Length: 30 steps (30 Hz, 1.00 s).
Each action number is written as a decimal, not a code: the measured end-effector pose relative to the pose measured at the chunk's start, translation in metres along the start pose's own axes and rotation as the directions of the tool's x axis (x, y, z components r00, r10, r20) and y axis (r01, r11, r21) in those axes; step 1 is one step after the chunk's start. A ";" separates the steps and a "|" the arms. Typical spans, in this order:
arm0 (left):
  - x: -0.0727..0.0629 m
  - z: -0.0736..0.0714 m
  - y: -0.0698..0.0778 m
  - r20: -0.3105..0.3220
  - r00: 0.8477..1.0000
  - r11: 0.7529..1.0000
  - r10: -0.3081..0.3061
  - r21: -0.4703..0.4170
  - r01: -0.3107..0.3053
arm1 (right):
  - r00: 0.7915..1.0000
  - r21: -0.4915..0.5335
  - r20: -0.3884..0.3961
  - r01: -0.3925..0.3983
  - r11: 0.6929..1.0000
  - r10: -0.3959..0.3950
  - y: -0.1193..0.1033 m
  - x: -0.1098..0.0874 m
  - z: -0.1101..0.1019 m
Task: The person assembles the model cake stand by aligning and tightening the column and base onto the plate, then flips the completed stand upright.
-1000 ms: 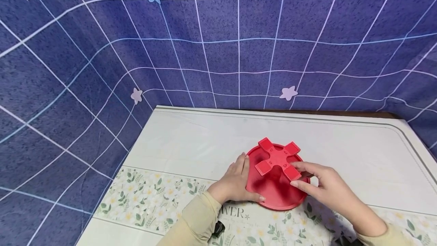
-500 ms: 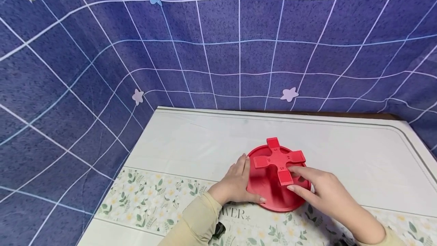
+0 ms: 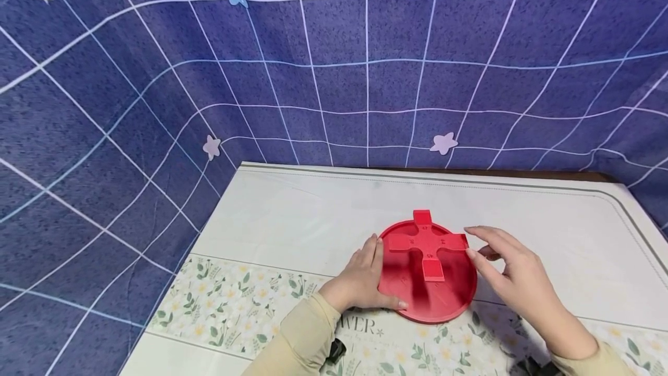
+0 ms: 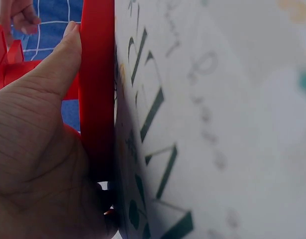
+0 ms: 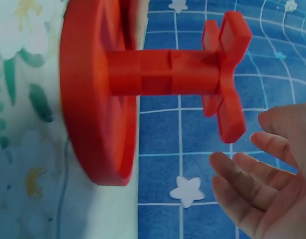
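Observation:
A red round base (image 3: 440, 300) with a raised rim lies flat on the table. From its middle rises a short red column (image 5: 157, 72), topped by a red four-armed cross (image 3: 427, 242) with small numbers on its arms. My left hand (image 3: 360, 280) holds the base at its left side, fingers along the far rim and thumb on the near rim. My right hand (image 3: 516, 271) is just right of the cross, its fingers loosely bent with nothing between them. In the right wrist view a gap separates the fingertips from the cross.
The table wears a white cover (image 3: 292, 208) with a floral band (image 3: 229, 300) across its front part. A blue curtain (image 3: 334, 86) with a light grid and stars hangs behind and at the left. The table's back edge meets this curtain.
The cross has turned clockwise and its arms now point left, right, away and near. My right hand has let go of the near arm and moved right and away. The left hand stays put.

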State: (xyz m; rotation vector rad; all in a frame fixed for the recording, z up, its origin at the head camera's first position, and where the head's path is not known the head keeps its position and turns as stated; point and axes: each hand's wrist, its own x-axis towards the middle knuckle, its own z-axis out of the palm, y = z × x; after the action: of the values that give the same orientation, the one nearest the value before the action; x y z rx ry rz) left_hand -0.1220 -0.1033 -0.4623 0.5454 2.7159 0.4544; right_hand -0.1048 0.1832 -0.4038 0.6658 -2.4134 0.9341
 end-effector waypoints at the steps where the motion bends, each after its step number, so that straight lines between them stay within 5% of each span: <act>1: 0.000 0.000 0.000 0.002 1.000 1.000 -0.002 0.000 0.002 | 1.000 0.005 0.019 -0.007 1.000 0.007 0.002 0.000 0.000; 7: -0.004 -0.006 0.006 0.021 1.000 1.000 -0.010 0.002 0.010 | 0.992 0.078 0.126 -0.009 0.997 0.000 0.010 0.000 0.005; 20: -0.006 -0.012 0.009 0.018 1.000 1.000 -0.011 0.025 0.011 | 0.983 0.219 0.179 -0.081 0.972 0.042 0.008 -0.007 0.003; 30: -0.005 -0.009 0.007 0.013 1.000 1.000 0.002 0.028 -0.002 | 0.980 0.179 0.201 -0.025 0.984 -0.012 -0.006 -0.009 0.011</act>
State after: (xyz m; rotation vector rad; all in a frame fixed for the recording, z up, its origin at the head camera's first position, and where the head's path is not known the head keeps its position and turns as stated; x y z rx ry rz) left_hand -0.1192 -0.1012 -0.4505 0.5563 2.7131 0.4116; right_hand -0.0975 0.1736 -0.4133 0.8559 -2.5258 1.1484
